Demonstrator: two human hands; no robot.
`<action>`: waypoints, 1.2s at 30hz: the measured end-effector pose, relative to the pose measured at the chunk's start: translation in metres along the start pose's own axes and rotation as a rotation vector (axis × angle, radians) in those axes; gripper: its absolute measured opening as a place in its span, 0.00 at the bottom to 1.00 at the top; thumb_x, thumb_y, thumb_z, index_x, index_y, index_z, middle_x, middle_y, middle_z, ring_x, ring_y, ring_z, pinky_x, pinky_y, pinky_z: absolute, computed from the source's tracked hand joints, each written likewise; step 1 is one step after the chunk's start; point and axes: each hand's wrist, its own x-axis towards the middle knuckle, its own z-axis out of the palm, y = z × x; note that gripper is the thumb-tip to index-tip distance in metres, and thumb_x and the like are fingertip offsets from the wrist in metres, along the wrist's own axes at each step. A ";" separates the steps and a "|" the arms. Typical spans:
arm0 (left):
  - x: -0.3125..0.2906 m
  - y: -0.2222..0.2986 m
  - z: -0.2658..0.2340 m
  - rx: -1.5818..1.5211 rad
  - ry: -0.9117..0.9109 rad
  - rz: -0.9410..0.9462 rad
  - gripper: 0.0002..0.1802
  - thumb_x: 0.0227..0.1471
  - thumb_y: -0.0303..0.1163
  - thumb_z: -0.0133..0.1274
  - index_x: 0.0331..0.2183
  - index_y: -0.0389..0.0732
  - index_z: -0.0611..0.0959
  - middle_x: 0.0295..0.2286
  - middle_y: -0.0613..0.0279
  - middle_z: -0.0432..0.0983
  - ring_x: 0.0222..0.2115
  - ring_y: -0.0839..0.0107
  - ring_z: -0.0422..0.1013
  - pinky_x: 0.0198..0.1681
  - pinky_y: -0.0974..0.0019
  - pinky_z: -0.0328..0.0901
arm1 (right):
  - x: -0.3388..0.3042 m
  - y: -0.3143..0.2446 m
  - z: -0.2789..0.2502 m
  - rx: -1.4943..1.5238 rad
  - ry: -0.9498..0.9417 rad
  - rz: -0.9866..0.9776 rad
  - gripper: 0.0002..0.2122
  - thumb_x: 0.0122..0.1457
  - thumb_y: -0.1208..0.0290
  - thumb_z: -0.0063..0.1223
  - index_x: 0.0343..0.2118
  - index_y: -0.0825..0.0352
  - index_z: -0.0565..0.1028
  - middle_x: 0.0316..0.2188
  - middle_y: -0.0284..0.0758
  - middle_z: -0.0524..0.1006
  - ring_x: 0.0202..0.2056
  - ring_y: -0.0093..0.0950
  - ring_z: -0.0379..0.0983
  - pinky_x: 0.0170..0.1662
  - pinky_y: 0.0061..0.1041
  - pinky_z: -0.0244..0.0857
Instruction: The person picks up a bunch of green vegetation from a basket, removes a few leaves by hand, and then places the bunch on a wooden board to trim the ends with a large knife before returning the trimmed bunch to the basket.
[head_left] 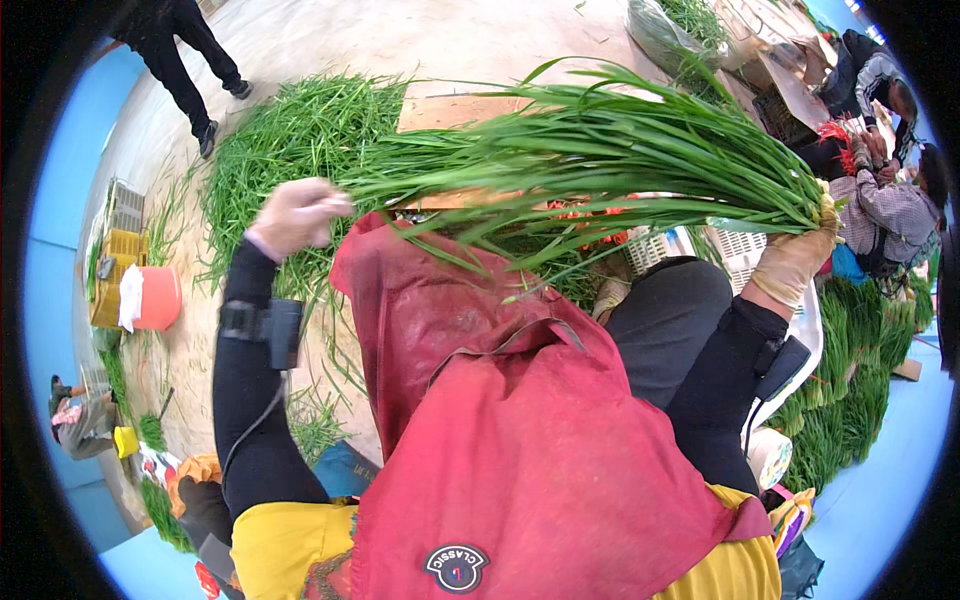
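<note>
A long bunch of green chive-like leaves (600, 150) stretches across the upper middle, held level above my lap. My right hand (797, 258), in a tan glove, is shut around the bunch's pale root end at the right. My left hand (295, 215), in a pinkish glove, closes on the leaf tips at the left. Under the bunch lies my red apron (510, 430), covering my knees. Both forearms wear black sleeves with small black devices strapped at the wrists.
A wide heap of loose greens (290, 140) covers the floor at upper left. A person in black (185, 60) stands beyond it. An orange bucket (158, 297) and yellow crate (118, 270) sit left. White baskets (745, 250) and more greens (860, 390) lie right, where seated people (885, 200) work.
</note>
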 end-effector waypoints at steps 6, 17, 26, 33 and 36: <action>-0.059 -0.058 -0.104 0.674 0.463 -0.396 0.25 0.54 0.41 0.61 0.46 0.30 0.79 0.37 0.49 0.80 0.35 0.65 0.77 0.42 0.67 0.70 | 0.015 -0.007 -0.006 0.032 0.042 0.043 0.13 0.59 0.66 0.51 0.45 0.64 0.78 0.43 0.39 0.80 0.43 0.39 0.79 0.46 0.48 0.76; 0.061 0.089 0.189 0.142 -0.366 0.469 0.28 0.61 0.49 0.49 0.48 0.33 0.79 0.41 0.49 0.79 0.42 0.60 0.75 0.49 0.63 0.68 | -0.014 0.019 0.030 -0.009 0.048 0.049 0.13 0.62 0.62 0.46 0.44 0.62 0.78 0.42 0.34 0.81 0.42 0.33 0.79 0.43 0.40 0.77; 0.086 0.162 0.265 -0.290 -0.337 0.176 0.12 0.63 0.38 0.50 0.34 0.41 0.81 0.15 0.73 0.67 0.12 0.82 0.60 0.16 0.72 0.57 | -0.053 0.043 0.056 -0.012 0.011 0.238 0.17 0.61 0.60 0.47 0.49 0.65 0.74 0.45 0.42 0.78 0.43 0.41 0.77 0.46 0.46 0.75; 0.076 0.128 0.223 0.108 -0.293 0.463 0.15 0.62 0.40 0.49 0.35 0.41 0.85 0.27 0.65 0.79 0.24 0.79 0.71 0.26 0.72 0.66 | -0.044 0.051 0.044 0.197 -0.032 0.261 0.18 0.57 0.63 0.54 0.48 0.67 0.76 0.42 0.44 0.80 0.41 0.42 0.79 0.46 0.48 0.75; 0.057 0.100 0.174 -0.192 -0.350 0.135 0.17 0.62 0.42 0.51 0.38 0.37 0.83 0.18 0.71 0.74 0.15 0.81 0.68 0.19 0.75 0.61 | -0.032 0.044 0.032 0.128 -0.002 0.217 0.18 0.57 0.63 0.48 0.48 0.67 0.75 0.45 0.45 0.78 0.45 0.44 0.76 0.51 0.50 0.71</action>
